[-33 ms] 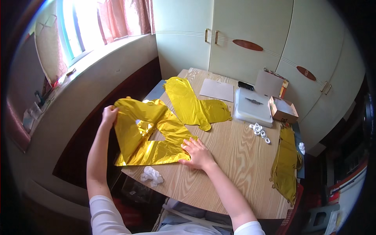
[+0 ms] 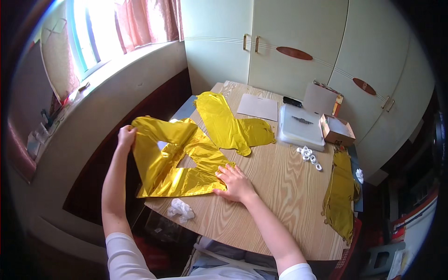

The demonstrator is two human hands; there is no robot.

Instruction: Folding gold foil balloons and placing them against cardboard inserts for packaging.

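My left hand (image 2: 126, 137) pinches the upper left corner of a flat, shiny gold foil balloon (image 2: 189, 179), lifting that side off the wooden table (image 2: 275, 210). The sheet has an opening in its middle and is creased and folded over near the top. Upon its lower right corner lies my right hand (image 2: 236, 183), palm down with the fingers stretched out, pressing the foil to the tabletop. A second gold foil balloon (image 2: 228, 123), flat and bent in shape, rests just beyond. Close to the front edge sits a crumpled white tissue (image 2: 180, 210).
Farther back are a grey sheet (image 2: 258, 107), a clear plastic box (image 2: 301, 127) and a small cardboard box (image 2: 337, 129). White rings (image 2: 309, 157) lie before them. Another gold foil piece (image 2: 339, 196) hangs along the right edge. A wall (image 2: 140, 88) borders the left side.
My left hand has shifted slightly left, drawing the raised foil corner with it. My right hand stays in place.
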